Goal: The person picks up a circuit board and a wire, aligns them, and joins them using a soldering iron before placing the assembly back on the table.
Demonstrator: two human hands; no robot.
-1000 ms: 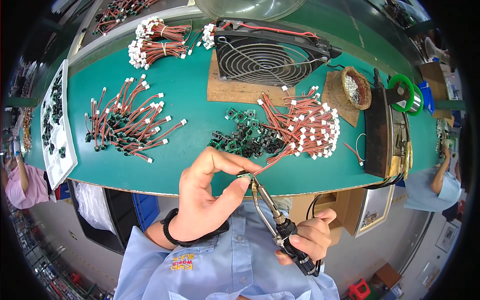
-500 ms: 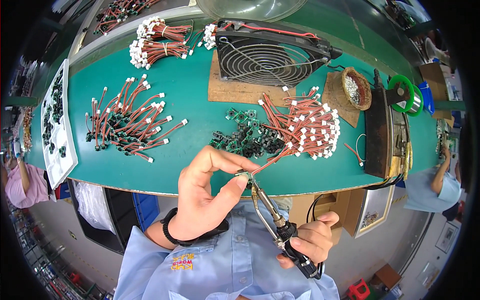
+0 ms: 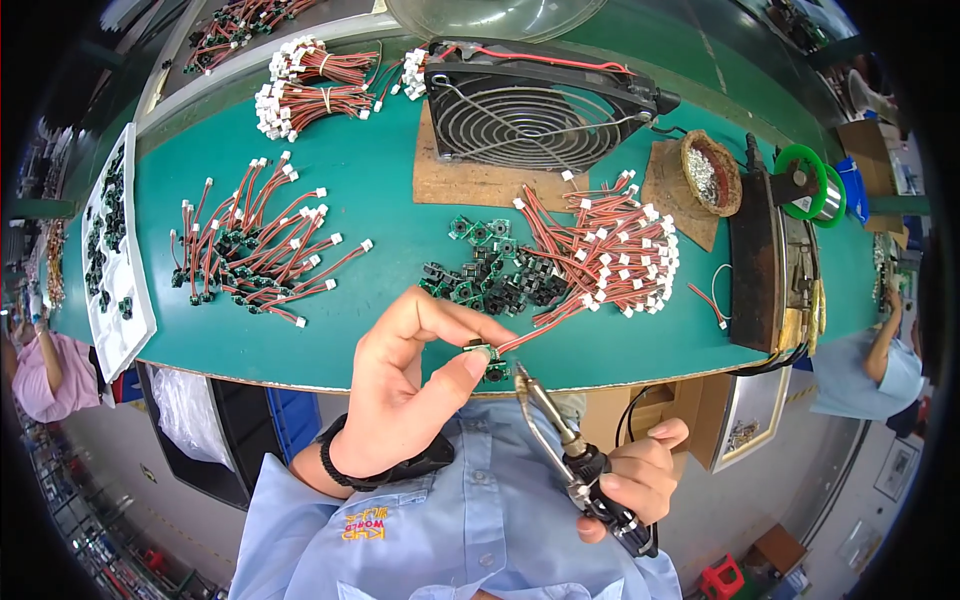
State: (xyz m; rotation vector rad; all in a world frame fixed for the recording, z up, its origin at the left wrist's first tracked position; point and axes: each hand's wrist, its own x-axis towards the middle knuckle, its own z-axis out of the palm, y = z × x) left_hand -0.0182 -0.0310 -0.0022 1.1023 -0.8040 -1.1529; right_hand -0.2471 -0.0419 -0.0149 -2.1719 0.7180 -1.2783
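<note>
My left hand (image 3: pixel 405 395) pinches a small green circuit board (image 3: pixel 495 372) between thumb and fingertips, just over the table's near edge. From the board a red-and-brown wire pair (image 3: pixel 535 331) runs up toward a pile of wire leads (image 3: pixel 620 250) with white plugs. My right hand (image 3: pixel 642 478) is wrapped round a black-handled soldering iron (image 3: pixel 570 440) with a thin metal feed tube alongside. Its tip points at the board from the lower right, a small gap away. Loose boards with black parts (image 3: pixel 490 275) lie beyond my left hand.
Wired boards (image 3: pixel 255 245) lie to the left, beside a white tray (image 3: pixel 130 325) of boards. A black fan (image 3: pixel 530 110) stands at the back. To the right are a bowl of metal bits (image 3: pixel 708 175), a solder spool (image 3: pixel 825 192) and a dark metal block (image 3: pixel 755 265). Co-workers sit at both sides.
The soldering iron's tip has drawn back from the board, down and to the right, with my right hand. My left hand and the board have shifted slightly left.
</note>
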